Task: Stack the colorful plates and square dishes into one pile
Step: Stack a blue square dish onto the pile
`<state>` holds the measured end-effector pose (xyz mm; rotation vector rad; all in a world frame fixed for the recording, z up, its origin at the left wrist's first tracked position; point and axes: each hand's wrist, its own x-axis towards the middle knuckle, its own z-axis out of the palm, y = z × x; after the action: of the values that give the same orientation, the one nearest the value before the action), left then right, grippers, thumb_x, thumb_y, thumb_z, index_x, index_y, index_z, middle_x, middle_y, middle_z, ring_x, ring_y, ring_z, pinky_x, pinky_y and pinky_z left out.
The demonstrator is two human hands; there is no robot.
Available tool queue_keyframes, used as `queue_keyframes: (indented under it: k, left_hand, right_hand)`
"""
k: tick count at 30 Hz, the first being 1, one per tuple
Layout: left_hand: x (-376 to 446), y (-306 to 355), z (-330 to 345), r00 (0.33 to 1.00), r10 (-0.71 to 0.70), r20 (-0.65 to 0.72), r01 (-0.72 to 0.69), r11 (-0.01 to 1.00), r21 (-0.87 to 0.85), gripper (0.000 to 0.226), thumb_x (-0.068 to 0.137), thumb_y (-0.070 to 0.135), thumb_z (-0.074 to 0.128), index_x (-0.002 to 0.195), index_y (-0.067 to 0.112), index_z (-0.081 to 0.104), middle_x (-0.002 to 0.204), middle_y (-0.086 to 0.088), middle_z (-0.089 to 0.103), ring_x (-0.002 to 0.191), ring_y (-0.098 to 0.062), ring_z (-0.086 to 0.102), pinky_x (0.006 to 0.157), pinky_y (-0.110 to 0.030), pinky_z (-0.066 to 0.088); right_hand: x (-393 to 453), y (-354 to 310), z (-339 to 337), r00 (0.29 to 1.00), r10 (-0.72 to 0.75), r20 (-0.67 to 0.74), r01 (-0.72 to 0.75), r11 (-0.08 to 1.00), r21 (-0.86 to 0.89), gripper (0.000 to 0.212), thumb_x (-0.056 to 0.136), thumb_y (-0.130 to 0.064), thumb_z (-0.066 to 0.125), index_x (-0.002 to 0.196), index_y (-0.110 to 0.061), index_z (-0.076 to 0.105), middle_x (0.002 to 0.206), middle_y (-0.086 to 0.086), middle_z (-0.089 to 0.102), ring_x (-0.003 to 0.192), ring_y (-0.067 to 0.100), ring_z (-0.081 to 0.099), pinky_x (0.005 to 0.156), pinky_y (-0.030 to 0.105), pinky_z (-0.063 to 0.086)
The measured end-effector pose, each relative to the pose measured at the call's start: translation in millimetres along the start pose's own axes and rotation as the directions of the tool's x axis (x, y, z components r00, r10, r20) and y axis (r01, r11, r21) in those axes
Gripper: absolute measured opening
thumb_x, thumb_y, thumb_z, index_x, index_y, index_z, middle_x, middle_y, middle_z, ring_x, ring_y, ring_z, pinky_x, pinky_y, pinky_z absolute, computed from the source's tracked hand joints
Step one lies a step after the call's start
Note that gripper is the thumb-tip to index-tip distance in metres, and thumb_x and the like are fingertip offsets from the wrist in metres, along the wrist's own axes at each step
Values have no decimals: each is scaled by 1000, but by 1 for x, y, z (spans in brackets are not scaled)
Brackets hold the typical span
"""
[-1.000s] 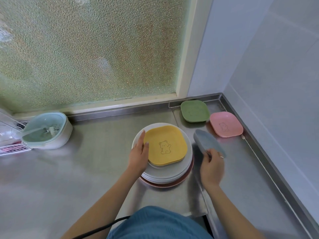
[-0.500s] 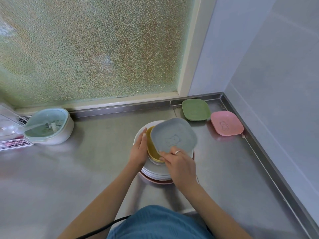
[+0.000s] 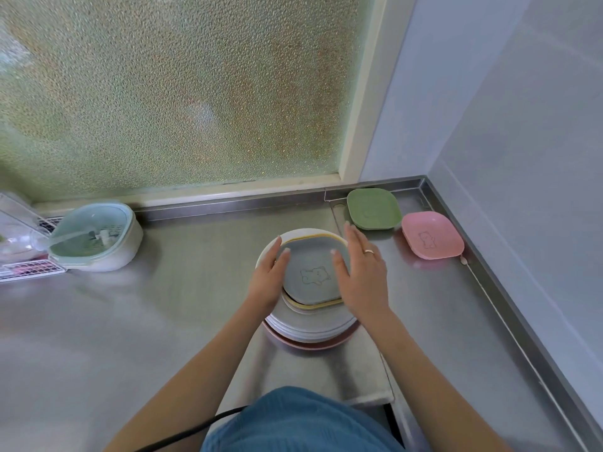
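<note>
A grey-blue square dish point(image 3: 311, 272) with a bear drawing lies on top of a yellow square dish point(image 3: 321, 304), whose edge peeks out beneath it. Both rest on a pile of round plates point(image 3: 310, 327), white ones over a pink one at the bottom. My left hand point(image 3: 268, 277) lies flat against the left edge of the grey-blue dish. My right hand point(image 3: 360, 272) rests with fingers apart on its right edge. A green square dish point(image 3: 373, 208) and a pink square dish point(image 3: 430, 234) with a bear lie apart in the back right corner.
The steel counter point(image 3: 163, 321) has a raised rim at the back and right, against a frosted window and grey walls. A mint-green lidded strainer bowl point(image 3: 94, 236) and a dish rack point(image 3: 19, 256) stand at the far left. A black cable point(image 3: 182, 432) hangs near my body.
My right hand carried the grey-blue dish from the right and set it down on the yellow dish. Both hands now lie flat at its sides.
</note>
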<state>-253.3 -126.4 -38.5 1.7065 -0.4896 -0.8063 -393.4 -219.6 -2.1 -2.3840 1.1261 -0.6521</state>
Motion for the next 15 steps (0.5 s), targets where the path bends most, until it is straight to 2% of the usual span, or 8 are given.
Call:
queue_keyframes:
  k: [2, 5, 7, 8, 9, 11, 13, 15]
  left_hand:
    - [2, -2, 3, 1000, -8, 7, 8, 999, 51, 52, 96, 35, 44, 145, 26, 29, 145, 10, 37, 122, 3, 32, 98, -17, 23]
    - [9, -4, 0, 999, -11, -33, 15, 990, 139, 48, 97, 33, 42, 144, 23, 35, 145, 8, 41, 129, -10, 39, 100, -22, 29]
    - [14, -3, -2, 998, -4, -60, 13, 990, 138, 40, 97, 30, 43, 135, 22, 49, 133, 6, 55, 117, -10, 50, 99, -27, 38]
    - [15, -1, -2, 998, -2, -69, 11, 992, 125, 35, 96, 28, 43, 127, 23, 58, 119, 4, 63, 105, -11, 54, 94, -30, 42]
    - [15, -1, -1, 997, 0, -76, 8, 994, 113, 28, 95, 27, 44, 114, 25, 65, 103, 3, 66, 93, -12, 56, 87, -32, 46]
    - [15, -1, 2, 996, 7, -84, 1, 995, 95, 22, 94, 27, 45, 87, 32, 65, 84, 3, 62, 78, -14, 54, 75, -33, 46]
    - [15, -5, 0, 995, -1, -103, 7, 998, 58, 21, 93, 30, 47, 80, 33, 63, 79, 4, 61, 74, -13, 52, 72, -31, 43]
    - [17, -9, -3, 992, -29, -125, 31, 999, 9, 18, 92, 33, 51, 85, 32, 67, 80, 10, 64, 77, -9, 54, 76, -29, 44]
  right_hand:
    - [0, 8, 12, 970, 112, 215, -116, 993, 7, 61, 98, -34, 41, 149, -10, 17, 157, 9, 20, 143, 23, 21, 114, 36, 21]
    - [-11, 13, 28, 954, 122, 275, -120, 992, -23, 63, 99, -34, 37, 150, -8, 10, 159, 7, 8, 145, 21, 12, 118, 34, 14]
    - [-10, 12, 30, 961, 147, 235, -146, 989, -22, 62, 98, -35, 37, 150, -9, 14, 159, 7, 14, 144, 22, 20, 116, 38, 22]
    - [-8, 12, 29, 964, 160, 212, -159, 987, -25, 61, 98, -35, 37, 149, -10, 16, 157, 7, 19, 142, 23, 25, 115, 39, 26]
    - [-6, 12, 29, 967, 167, 194, -165, 986, -27, 60, 98, -35, 37, 149, -11, 18, 156, 8, 23, 140, 24, 28, 113, 40, 29]
    - [-3, 14, 29, 971, 156, 181, -156, 988, -14, 58, 98, -34, 37, 148, -11, 21, 154, 7, 27, 140, 23, 29, 114, 38, 29]
    - [-2, 14, 29, 972, 154, 180, -162, 986, 35, 54, 99, -33, 37, 147, -11, 26, 152, 7, 32, 139, 22, 31, 114, 35, 28]
    - [7, 20, 26, 968, 200, 151, -219, 968, 121, 47, 99, -32, 36, 141, -12, 39, 142, 9, 46, 131, 25, 41, 107, 35, 33]
